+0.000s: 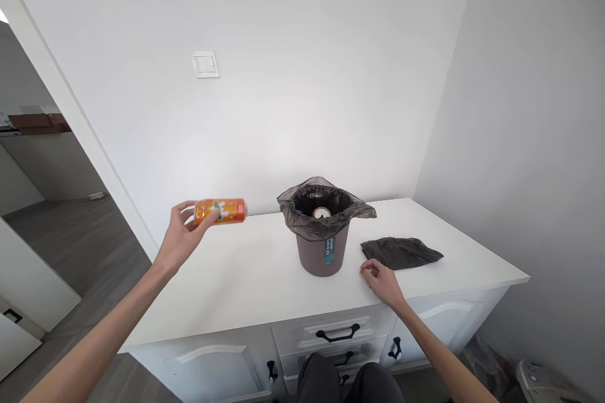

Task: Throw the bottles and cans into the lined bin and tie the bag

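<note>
My left hand (182, 232) grips an orange soda can (229, 211) tilted onto its side, held above the left part of the white counter (227, 283). A brown trash bin (309, 255) stands upright mid-counter, lined with a dark translucent trash bag (302, 225) folded over its rim. Inside the bin, the top of another can (322, 213) shows. My right hand (384, 283) rests at the counter's front, loosely closed with its fingers curled and nothing visible in them. It is beside a folded dark plastic bag (401, 253) lying flat right of the bin.
White drawers with black handles (338, 332) are below the counter, close to my knees (350, 384). A light switch (206, 65) is on the wall behind. To the left is a doorway; at the lower right, a pale appliance (543, 381) stands on the floor.
</note>
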Available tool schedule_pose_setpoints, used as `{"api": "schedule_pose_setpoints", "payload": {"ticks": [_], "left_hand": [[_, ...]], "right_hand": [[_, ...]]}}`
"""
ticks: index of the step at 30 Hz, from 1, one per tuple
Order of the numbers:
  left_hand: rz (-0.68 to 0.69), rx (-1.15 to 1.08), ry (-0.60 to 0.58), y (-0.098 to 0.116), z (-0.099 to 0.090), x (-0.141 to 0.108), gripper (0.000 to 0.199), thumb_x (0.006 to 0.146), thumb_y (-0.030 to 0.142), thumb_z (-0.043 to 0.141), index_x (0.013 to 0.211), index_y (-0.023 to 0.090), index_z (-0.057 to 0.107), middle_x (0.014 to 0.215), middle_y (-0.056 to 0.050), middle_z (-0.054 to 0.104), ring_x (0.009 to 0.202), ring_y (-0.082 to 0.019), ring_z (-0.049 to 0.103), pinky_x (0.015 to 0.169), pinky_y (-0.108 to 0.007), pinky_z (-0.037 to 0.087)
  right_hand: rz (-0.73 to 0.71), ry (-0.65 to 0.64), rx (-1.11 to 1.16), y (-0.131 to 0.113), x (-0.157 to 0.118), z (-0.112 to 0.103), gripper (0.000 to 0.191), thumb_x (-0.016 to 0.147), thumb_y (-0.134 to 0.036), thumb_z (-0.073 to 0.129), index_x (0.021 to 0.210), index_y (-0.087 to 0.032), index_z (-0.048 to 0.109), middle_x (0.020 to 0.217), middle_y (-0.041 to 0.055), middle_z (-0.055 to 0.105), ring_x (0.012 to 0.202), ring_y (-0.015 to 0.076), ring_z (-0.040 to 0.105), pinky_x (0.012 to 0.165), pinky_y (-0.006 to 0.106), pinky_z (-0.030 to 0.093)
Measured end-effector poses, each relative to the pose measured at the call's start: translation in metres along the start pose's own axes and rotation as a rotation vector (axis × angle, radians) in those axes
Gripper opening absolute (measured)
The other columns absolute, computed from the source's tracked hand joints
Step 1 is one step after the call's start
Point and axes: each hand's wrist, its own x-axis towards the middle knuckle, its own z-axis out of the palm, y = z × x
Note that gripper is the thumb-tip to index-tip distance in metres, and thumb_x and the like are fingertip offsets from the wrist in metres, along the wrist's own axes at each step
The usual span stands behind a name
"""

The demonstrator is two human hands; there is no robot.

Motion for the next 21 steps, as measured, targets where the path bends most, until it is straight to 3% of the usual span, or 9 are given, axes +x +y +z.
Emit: {"api": "schedule_pose_setpoints", "payload": {"ticks": [3, 5, 9, 12, 14, 16, 18, 21], "left_hand": [[0.15, -0.101, -0.098, 0.067, 0.039, 0.0, 0.068, 0.084, 0.062, 0.07, 0.142, 0.035, 0.047, 0.143, -0.008, 0.061, 0.112, -0.028, 0.071, 0.082, -0.035, 0.056], [0.219, -0.116, -0.162, 0.1, 0.072, 0.001, 0.066, 0.084, 0.063, 0.069, 0.14, 0.032, 0.051, 0.139, -0.009, 0.064, 0.113, -0.028, 0.07, 0.085, -0.036, 0.056], [0.241, -0.021, -0.259, 0.137, 0.142, 0.007, 0.069, 0.082, 0.067, 0.069, 0.137, 0.029, 0.053, 0.13, -0.009, 0.07, 0.115, -0.029, 0.068, 0.088, -0.038, 0.055], [0.229, 0.158, -0.338, 0.141, 0.184, 0.017, 0.072, 0.079, 0.069, 0.069, 0.137, 0.029, 0.055, 0.132, -0.009, 0.07, 0.108, -0.03, 0.069, 0.087, -0.039, 0.054], [0.261, 0.259, -0.38, 0.138, 0.2, 0.024, 0.072, 0.079, 0.07, 0.068, 0.137, 0.029, 0.058, 0.134, -0.01, 0.069, 0.123, -0.034, 0.062, 0.095, -0.042, 0.052], [0.293, 0.298, -0.362, 0.132, 0.208, 0.032, 0.07, 0.083, 0.071, 0.062, 0.137, 0.028, 0.06, 0.14, -0.01, 0.066, 0.142, -0.037, 0.046, 0.106, -0.047, 0.045], [0.291, 0.262, -0.31, 0.124, 0.208, 0.039, 0.066, 0.089, 0.072, 0.053, 0.137, 0.026, 0.061, 0.147, -0.01, 0.061, 0.149, -0.036, 0.038, 0.114, -0.048, 0.039], [0.159, 0.14, -0.266, 0.109, 0.203, 0.048, 0.067, 0.09, 0.071, 0.051, 0.136, 0.023, 0.058, 0.15, -0.014, 0.057, 0.141, -0.032, 0.049, 0.112, -0.045, 0.043]], "right_hand": [[-0.012, 0.005, 0.034, 0.001, 0.003, -0.002, 0.023, 0.08, -0.04, 0.051, 0.084, -0.024, 0.067, 0.073, 0.0007, 0.069, 0.06, 0.0197, 0.059, 0.065, 0.032, 0.045], [-0.019, 0.005, 0.054, 0.002, 0.006, -0.004, 0.022, 0.081, -0.039, 0.051, 0.085, -0.023, 0.067, 0.072, 0.0006, 0.068, 0.061, 0.0199, 0.06, 0.066, 0.032, 0.045], [-0.028, -0.006, 0.086, 0.004, 0.013, -0.01, 0.019, 0.082, -0.035, 0.052, 0.085, -0.023, 0.067, 0.069, -0.0001, 0.066, 0.063, 0.02, 0.061, 0.067, 0.031, 0.046], [-0.03, -0.011, 0.108, 0.005, 0.017, -0.015, 0.017, 0.081, -0.031, 0.053, 0.084, -0.024, 0.067, 0.072, -0.0003, 0.068, 0.064, 0.019, 0.061, 0.068, 0.03, 0.045], [-0.03, -0.015, 0.124, 0.004, 0.019, -0.017, 0.016, 0.082, -0.029, 0.052, 0.084, -0.024, 0.067, 0.072, -0.0007, 0.068, 0.064, 0.0185, 0.061, 0.068, 0.03, 0.045], [-0.029, -0.02, 0.136, 0.002, 0.02, -0.019, 0.016, 0.082, -0.028, 0.051, 0.084, -0.024, 0.067, 0.073, -0.001, 0.068, 0.064, 0.018, 0.06, 0.067, 0.03, 0.044], [-0.028, -0.025, 0.146, 0.0, 0.021, -0.02, 0.015, 0.082, -0.027, 0.052, 0.083, -0.024, 0.066, 0.074, -0.0008, 0.069, 0.064, 0.0178, 0.06, 0.067, 0.03, 0.044], [-0.02, -0.031, 0.16, 0.0, 0.022, -0.02, 0.014, 0.081, -0.027, 0.053, 0.083, -0.024, 0.066, 0.075, -0.0005, 0.068, 0.065, 0.0179, 0.059, 0.068, 0.031, 0.044]]}}
